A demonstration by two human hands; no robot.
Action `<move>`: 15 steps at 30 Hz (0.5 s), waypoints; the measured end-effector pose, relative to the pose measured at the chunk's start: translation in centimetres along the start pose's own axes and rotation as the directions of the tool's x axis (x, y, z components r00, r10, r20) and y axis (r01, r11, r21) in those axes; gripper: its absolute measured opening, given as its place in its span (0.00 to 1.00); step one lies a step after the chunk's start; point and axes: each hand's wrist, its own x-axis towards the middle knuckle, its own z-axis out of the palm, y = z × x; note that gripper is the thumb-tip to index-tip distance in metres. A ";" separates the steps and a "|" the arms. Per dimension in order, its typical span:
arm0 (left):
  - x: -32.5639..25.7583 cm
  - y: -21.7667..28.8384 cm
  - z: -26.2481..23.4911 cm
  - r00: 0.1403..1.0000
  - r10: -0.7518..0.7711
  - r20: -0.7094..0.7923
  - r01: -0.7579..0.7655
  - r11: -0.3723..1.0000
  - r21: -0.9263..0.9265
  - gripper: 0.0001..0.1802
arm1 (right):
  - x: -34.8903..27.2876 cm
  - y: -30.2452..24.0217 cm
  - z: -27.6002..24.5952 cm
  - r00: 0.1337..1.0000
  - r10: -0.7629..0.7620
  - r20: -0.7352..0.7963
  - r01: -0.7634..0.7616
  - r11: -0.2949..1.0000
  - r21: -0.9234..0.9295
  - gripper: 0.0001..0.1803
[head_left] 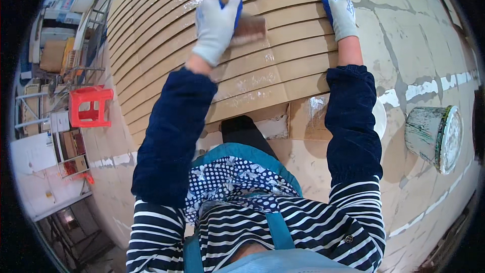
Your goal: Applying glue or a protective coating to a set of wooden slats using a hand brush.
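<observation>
Overlapping tan cardboard strips (252, 82) are spread before me in a slanted stack, with shiny wet patches on several of them. My left hand (214, 28), in a white glove with blue fingers, is closed around a wide brush (250, 29) with a wooden handle. Motion blurs the brush, and its head is over the middle of the strips. At their right edge, my right hand (342, 16), gloved the same way, grips the border of the strips, its blue thumb side along the edge. Its other fingertips are partly hidden.
A stained bucket (427, 134) stands on the floor to the right, near a white round object (379, 117) partly behind my right sleeve. On the left are a red plastic stool (91, 106), metal racks and piled boxes (53, 55). Cardboard (308, 116) lies below the strips.
</observation>
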 end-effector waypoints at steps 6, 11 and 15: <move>1.5 2.2 -3.4 0.994 -0.061 0.095 0.071 0.992 -0.107 0.23 | 0.0 0.2 0.2 1.000 0.011 0.009 -0.011 0.999 -0.031 0.35; 2.3 2.9 -1.2 0.985 -0.141 0.103 0.134 0.988 0.074 0.23 | -0.3 -1.0 -0.5 1.000 0.001 -0.001 -0.001 1.000 0.004 0.35; -7.6 3.3 -2.5 0.977 -0.155 0.148 0.177 0.972 -0.155 0.17 | -0.4 -0.1 -0.3 1.000 0.010 0.008 -0.010 1.000 0.005 0.35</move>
